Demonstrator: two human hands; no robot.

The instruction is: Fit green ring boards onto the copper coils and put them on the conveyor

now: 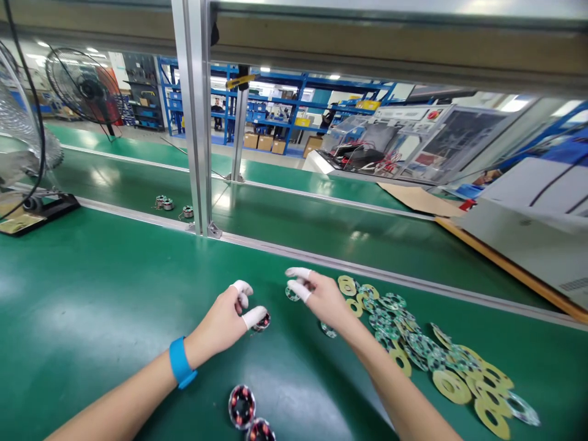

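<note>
My left hand (227, 320), with white finger cots and a blue wristband, pinches a small round coil part (263, 322) just above the green mat. My right hand (321, 295), also with finger cots, holds a small green ring-shaped circuit board (292, 294) between thumb and forefinger. A spread of several green and yellow ring boards (413, 340) lies to the right of that hand, under and beyond my forearm. Two more round coil parts (242, 405) rest on the mat near the bottom edge.
A silver upright post (195, 122) stands at the back edge of the green bench (92, 294). Three coil parts (168, 203) sit on the conveyor behind it. Fans (85, 86) are at the left, white machines (528, 226) at the right.
</note>
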